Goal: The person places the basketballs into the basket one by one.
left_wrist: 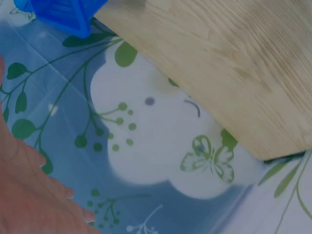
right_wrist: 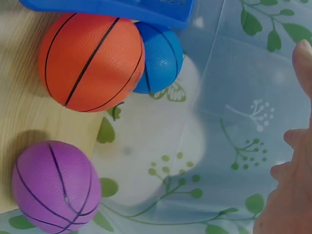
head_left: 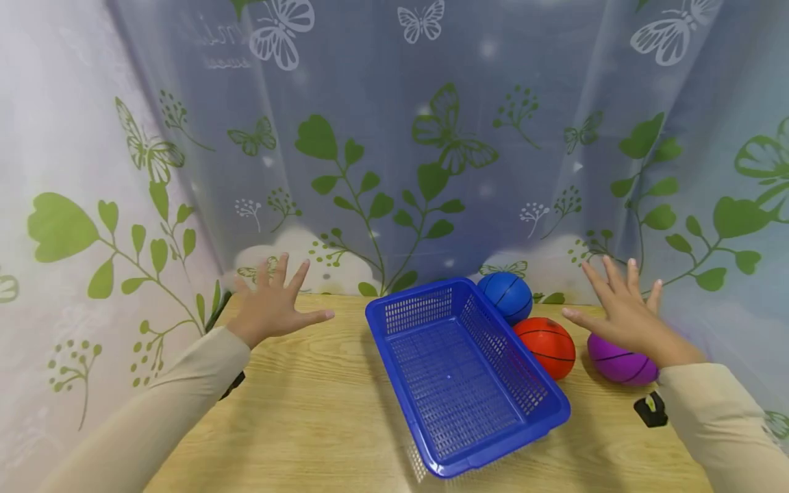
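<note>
Both hands are raised with fingers spread, and neither holds anything. My left hand (head_left: 271, 305) hovers over the left part of the table, left of a blue plastic basket (head_left: 385, 356). My right hand (head_left: 629, 315) is above a purple ball (head_left: 619, 359) and overlaps it in the head view. Between the basket and that hand sit a red-orange ball (head_left: 548, 348) and a blue ball (head_left: 505, 296), each with black seams like a small basketball. In the right wrist view, the orange ball (right_wrist: 92, 63) stands in front of the blue ball (right_wrist: 163, 58). The basket's inside shows only its mesh floor.
The wooden table (head_left: 308, 411) runs back to a curtain (head_left: 382, 205) printed with leaves and butterflies, which also hangs on both sides. A black strap piece (head_left: 651, 409) shows by the right wrist. The basket sits at an angle near the table's middle.
</note>
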`<state>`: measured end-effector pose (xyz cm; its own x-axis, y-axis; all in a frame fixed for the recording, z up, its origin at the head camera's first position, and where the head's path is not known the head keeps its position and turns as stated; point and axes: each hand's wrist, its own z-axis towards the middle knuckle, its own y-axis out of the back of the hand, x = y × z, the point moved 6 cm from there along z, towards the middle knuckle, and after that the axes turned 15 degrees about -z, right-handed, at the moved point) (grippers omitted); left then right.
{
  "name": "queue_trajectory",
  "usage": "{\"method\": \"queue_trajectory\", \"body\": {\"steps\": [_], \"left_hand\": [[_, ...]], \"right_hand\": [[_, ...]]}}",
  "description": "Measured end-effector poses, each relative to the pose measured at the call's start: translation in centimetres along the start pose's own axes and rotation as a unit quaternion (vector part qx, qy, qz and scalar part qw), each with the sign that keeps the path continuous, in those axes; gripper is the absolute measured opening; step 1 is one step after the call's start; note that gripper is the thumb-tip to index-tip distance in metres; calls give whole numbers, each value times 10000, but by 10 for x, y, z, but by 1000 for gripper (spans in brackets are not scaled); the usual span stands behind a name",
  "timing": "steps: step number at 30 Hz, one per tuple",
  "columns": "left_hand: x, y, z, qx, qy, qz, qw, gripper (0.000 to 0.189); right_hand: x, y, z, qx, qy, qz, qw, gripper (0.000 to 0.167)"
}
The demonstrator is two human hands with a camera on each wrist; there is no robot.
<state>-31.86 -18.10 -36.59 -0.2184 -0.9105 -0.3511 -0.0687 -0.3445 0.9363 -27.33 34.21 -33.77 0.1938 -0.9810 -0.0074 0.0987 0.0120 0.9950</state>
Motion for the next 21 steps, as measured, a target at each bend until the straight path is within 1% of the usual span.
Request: {"method": "queue_trajectory", "body": {"steps": [5, 7, 10, 13, 17, 21], "left_hand": [[-13, -24, 10, 48, -182, -277, 9994, 106], [-19, -34, 12, 58, -253, -448, 9987, 104], [-26, -52, 15, 89, -342, -579, 9977, 102], [-34, -70, 17, 198, -405, -767, 9960, 103], [-44, -92, 22, 344, -554, -1127, 9915, 104], [-53, -108, 29, 368, -799, -1434, 9858, 104]], "right_hand": [[-13, -6, -2, 101, -175, 126, 9997, 93], [-19, -9, -5, 162, -232, 190, 9994, 94], [-27, -15, -10, 200, -302, 258, 9990, 94], [-36, -22, -15, 267, -388, 370, 9982, 94], [-50, -29, -23, 308, -562, 406, 9971, 94], [-66, -38, -33, 284, -719, 389, 9962, 94]]}}
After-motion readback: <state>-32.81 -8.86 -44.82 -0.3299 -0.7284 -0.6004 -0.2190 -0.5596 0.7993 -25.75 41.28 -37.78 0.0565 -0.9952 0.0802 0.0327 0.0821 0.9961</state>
